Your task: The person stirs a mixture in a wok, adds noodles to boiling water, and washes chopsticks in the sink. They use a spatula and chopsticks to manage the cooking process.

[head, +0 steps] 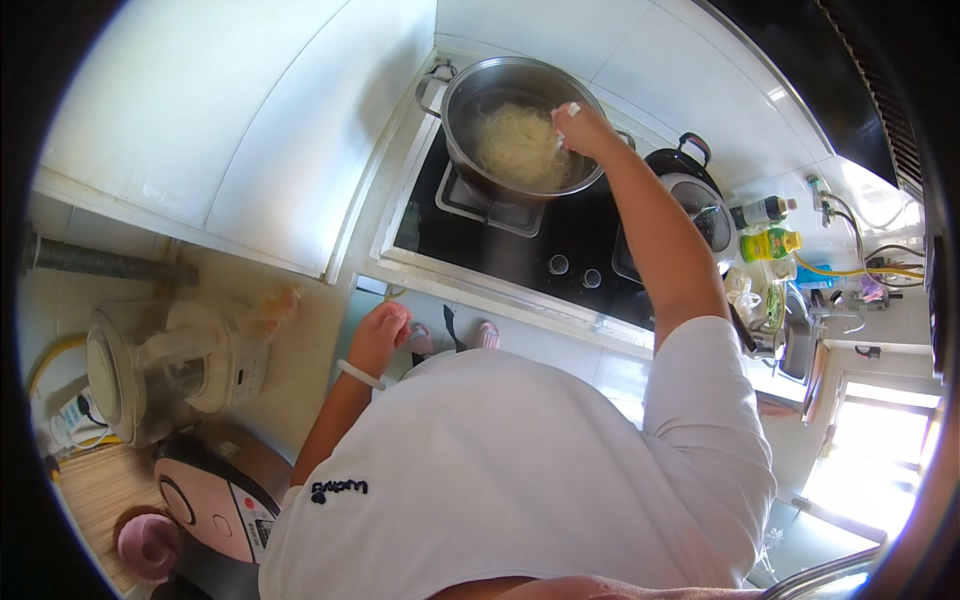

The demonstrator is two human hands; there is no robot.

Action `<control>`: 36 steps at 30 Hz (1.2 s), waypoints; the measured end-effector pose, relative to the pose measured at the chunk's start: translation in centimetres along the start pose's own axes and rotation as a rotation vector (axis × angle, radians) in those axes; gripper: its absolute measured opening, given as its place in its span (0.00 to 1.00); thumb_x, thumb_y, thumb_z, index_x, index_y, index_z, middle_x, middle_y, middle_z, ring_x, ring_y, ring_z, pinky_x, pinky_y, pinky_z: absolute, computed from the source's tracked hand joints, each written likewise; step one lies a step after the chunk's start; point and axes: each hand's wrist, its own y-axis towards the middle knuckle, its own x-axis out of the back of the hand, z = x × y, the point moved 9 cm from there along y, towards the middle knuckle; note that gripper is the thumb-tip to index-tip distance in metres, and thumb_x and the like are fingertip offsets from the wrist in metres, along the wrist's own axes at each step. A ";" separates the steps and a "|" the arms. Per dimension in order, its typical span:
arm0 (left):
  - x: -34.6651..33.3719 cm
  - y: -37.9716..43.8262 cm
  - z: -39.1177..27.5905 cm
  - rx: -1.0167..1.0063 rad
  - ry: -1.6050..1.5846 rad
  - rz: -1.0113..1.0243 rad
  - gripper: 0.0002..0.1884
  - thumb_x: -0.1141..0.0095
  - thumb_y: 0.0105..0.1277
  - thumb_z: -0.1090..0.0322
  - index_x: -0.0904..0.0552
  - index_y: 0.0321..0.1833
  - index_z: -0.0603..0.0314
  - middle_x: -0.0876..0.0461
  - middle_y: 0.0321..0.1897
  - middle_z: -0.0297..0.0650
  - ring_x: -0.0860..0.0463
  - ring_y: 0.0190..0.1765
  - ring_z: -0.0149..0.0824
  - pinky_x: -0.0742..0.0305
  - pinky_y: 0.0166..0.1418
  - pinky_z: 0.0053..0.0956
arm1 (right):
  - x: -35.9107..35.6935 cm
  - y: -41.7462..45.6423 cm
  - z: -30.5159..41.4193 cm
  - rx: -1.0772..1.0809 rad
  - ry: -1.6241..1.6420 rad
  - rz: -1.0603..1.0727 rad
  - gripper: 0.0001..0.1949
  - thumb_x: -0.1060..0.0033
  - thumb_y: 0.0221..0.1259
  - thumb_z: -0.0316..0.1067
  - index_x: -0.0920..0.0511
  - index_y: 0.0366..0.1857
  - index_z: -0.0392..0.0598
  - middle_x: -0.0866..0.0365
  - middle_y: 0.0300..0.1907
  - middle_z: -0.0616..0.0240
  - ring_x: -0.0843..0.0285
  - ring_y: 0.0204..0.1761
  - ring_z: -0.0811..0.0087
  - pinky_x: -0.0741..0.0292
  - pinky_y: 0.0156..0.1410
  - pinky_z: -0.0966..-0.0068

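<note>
A wide steel pot (459, 139) stands on the back left burner of a black glass gas hob (517, 259), with pale noodles (521, 146) heaped in its middle. Over the pot's right rim is my right hand (586, 131), closed in a fist. A white handle-like piece (574, 109) shows above and below the fist; its lower end is hidden, so I cannot tell which utensil it is. My left hand (381, 330) hangs in front of the counter edge, fingers curled, with nothing visible in it. A white bracelet (361, 374) circles that wrist.
A lidded black pan (701, 206) sits on the right burner. Several bottles, among them a yellow-green bottle (769, 244), stand beyond it, near a sink (799, 337). On the left are a clear-bodied appliance (161, 367), a pink rice cooker (210, 495) and a pink bowl (148, 546).
</note>
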 end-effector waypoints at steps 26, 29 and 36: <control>0.5 -0.7 1.6 0.065 -0.088 -0.040 0.08 0.55 0.66 0.65 0.24 0.33 0.60 0.28 0.21 0.31 0.31 0.25 0.23 0.36 0.29 0.17 | 3.7 -2.8 2.4 -0.577 0.495 0.176 0.15 0.52 0.59 0.44 0.23 0.23 0.44 0.24 0.19 0.64 0.25 0.23 0.72 0.27 0.32 0.74; 0.2 -0.5 1.5 0.069 -0.090 -0.054 0.08 0.54 0.66 0.65 0.24 0.33 0.60 0.28 0.21 0.31 0.31 0.25 0.23 0.36 0.30 0.18 | 6.3 -3.0 3.9 -0.578 0.407 0.210 0.18 0.56 0.61 0.47 0.24 0.22 0.45 0.26 0.17 0.64 0.27 0.22 0.72 0.27 0.34 0.73; 0.2 -0.4 1.3 0.051 -0.120 -0.048 0.08 0.54 0.66 0.65 0.24 0.33 0.59 0.28 0.21 0.31 0.31 0.25 0.23 0.35 0.30 0.18 | -1.0 0.7 0.9 -0.422 0.371 0.037 0.21 0.57 0.63 0.50 0.24 0.22 0.43 0.22 0.21 0.61 0.23 0.25 0.71 0.27 0.35 0.71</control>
